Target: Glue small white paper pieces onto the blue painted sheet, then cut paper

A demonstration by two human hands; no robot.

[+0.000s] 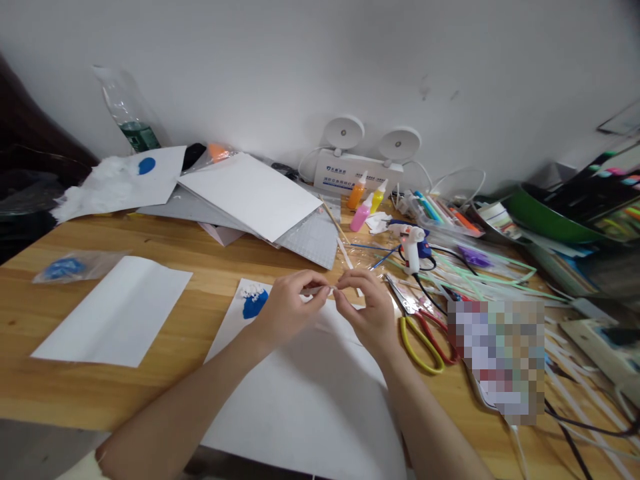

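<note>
Over the top part of a large white sheet (305, 393), my two hands meet fingertip to fingertip. My left hand (295, 300) pinches a small, thin whitish piece (313, 291) between thumb and forefinger. The thumb and forefinger of my right hand (367, 307) close on the right end of the same piece, whose exact shape is too small to tell. Just left of my left hand, a blue patch (255, 305) with small white bits beside it lies on the sheet's upper left corner.
Scissors (423, 327) with yellow and red handles lie right of my right hand. Behind them stands a white glue gun (411, 247) with its cable. Small paint bottles (361, 212), a folded white paper (115, 313) and stacked boards (250, 193) lie farther off.
</note>
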